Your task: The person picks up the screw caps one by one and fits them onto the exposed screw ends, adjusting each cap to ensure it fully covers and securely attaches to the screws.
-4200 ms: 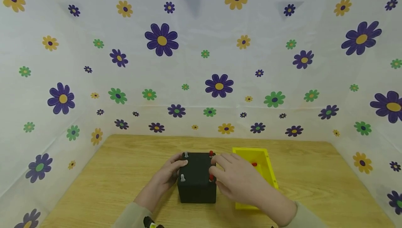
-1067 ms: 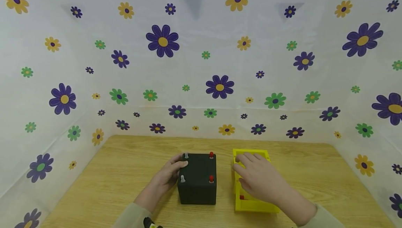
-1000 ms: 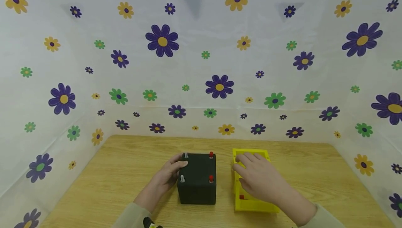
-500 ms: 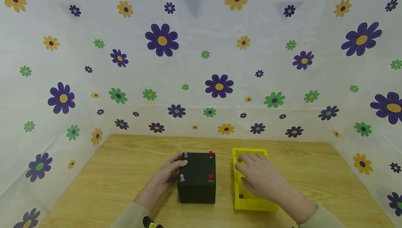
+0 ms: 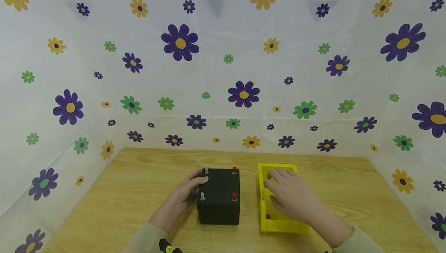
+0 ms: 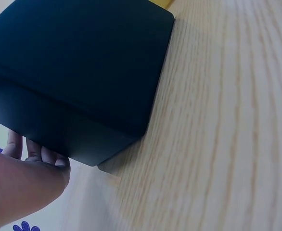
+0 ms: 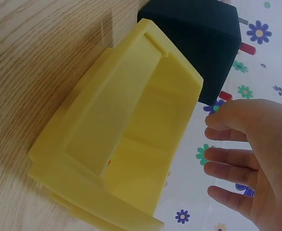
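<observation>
A black box (image 5: 220, 191) stands on the table with toggle switches at its top corners. The two left ones have bare metal levers (image 5: 203, 197); those on the right wear red caps (image 5: 234, 196). My left hand (image 5: 186, 193) grips the box's left side, its thumb on the top edge; the left wrist view shows the fingers of that hand (image 6: 30, 183) behind the box. Over the yellow bin (image 5: 283, 226) hovers my right hand (image 5: 292, 197), fingers loosely bent. In the right wrist view nothing shows between its fingers. A small red piece (image 5: 268, 216) lies inside the bin.
The bin stands right of the box with a narrow strip of wooden table (image 5: 249, 206) between them. A white flower-patterned sheet (image 5: 296, 63) encloses the back and both sides of the table.
About four seconds ago my right hand was at the red-capped switches; it has since moved right to above the bin. In the last second it shifted slightly right. My left hand stays put.
</observation>
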Available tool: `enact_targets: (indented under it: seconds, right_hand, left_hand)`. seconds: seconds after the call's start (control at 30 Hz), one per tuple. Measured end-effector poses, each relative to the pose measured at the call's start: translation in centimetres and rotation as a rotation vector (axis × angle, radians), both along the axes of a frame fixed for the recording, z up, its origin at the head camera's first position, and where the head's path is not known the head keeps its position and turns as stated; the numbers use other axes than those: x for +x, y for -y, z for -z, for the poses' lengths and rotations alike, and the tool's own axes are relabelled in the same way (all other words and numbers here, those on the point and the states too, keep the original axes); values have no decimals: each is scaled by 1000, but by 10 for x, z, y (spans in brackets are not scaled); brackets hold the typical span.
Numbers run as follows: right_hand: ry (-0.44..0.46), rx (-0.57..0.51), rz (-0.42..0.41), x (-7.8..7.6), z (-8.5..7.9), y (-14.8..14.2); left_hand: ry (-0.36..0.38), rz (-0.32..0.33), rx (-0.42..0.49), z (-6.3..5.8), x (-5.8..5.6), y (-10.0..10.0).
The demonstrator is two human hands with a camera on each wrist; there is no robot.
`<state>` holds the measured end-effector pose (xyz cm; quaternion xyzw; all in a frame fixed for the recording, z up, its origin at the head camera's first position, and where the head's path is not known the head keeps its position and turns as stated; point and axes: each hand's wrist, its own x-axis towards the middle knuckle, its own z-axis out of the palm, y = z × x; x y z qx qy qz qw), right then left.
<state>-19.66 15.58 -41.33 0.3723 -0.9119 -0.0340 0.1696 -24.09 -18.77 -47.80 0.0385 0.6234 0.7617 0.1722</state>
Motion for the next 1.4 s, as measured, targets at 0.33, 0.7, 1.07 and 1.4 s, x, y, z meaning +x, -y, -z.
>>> enact_targets:
  seconds: [0.33,0.7,1.07,1.4]
  right_hand:
    - [5,-7,18,0,0,-2]
    - [-4,-19,22,-2,5,-7]
    - [-3,-24,37,-7,9,-9]
    - [40,-28,83,-11,11,-10]
  left_hand:
    - [1,12,-13,0,-1,1]
    - [12,-7,-4,0,-1,0]
    - [23,-7,-4,-1,1,0]
    - [22,-4,0,1,0,1]
